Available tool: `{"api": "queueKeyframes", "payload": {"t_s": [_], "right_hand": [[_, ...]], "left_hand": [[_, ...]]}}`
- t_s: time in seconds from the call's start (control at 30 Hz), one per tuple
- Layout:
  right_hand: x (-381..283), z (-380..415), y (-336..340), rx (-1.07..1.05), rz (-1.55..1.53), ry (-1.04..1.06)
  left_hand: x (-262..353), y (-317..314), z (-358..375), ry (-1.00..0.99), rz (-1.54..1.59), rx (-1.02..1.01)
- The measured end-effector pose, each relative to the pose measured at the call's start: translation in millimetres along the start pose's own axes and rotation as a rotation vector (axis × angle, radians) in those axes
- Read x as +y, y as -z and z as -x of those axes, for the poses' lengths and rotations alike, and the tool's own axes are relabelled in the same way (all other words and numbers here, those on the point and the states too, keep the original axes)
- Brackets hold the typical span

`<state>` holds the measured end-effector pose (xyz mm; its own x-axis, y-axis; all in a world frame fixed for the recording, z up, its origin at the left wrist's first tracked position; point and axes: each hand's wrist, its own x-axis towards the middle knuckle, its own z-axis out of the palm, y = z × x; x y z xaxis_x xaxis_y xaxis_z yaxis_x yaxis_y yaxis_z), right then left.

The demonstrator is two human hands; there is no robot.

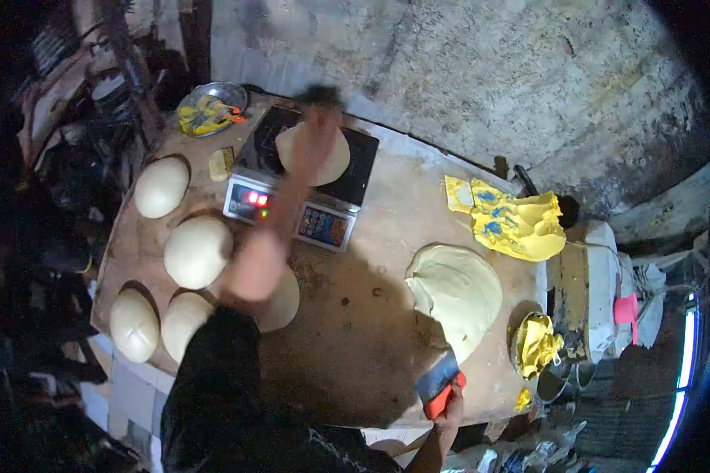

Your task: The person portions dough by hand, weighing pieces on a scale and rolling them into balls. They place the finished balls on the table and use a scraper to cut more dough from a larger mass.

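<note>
My left arm stretches over a digital scale, and my left hand is smeared by motion above a flat piece of dough on the scale's dark platform. Its fingers do not show clearly. At the table's front edge my right hand grips a dough scraper with a red handle and a broad metal blade. The blade lies close to the tip of a large spread mass of dough. Partly hidden under my left forearm is another piece of dough.
Several smooth dough balls sit at the left of the wooden table. A metal bowl stands at the back left, near a small yellowish block. On the right lie a yellow wrapper and a bowl with yellow stuff.
</note>
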<state>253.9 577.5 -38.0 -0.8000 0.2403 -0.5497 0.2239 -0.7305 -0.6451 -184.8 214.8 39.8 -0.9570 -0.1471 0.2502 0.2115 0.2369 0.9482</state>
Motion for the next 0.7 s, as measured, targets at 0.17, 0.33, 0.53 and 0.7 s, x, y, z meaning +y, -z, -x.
{"api": "queueKeyframes", "payload": {"t_s": [0.17, 0.33, 0.53, 0.7], "right_hand": [[0.8, 15.3, 59.9, 0.037, 0.113, -0.029], [-8.3, 42.7, 236.7, 0.326, 0.3, -0.022], [-56.3, 115.5, 255.0, 0.279, 0.102, 0.105], [-103.2, 110.8, 246.3, 0.281, -0.02, 0.206]], "left_hand": [[-105.6, -174.0, 174.3, -0.108, -0.392, -0.259], [-99.8, -267.8, 203.5, -0.471, -0.913, 0.112], [50.9, -349.7, 241.1, -0.048, 0.203, -1.008], [89.1, -377.5, 397.7, -0.816, -0.847, -1.027]]}}
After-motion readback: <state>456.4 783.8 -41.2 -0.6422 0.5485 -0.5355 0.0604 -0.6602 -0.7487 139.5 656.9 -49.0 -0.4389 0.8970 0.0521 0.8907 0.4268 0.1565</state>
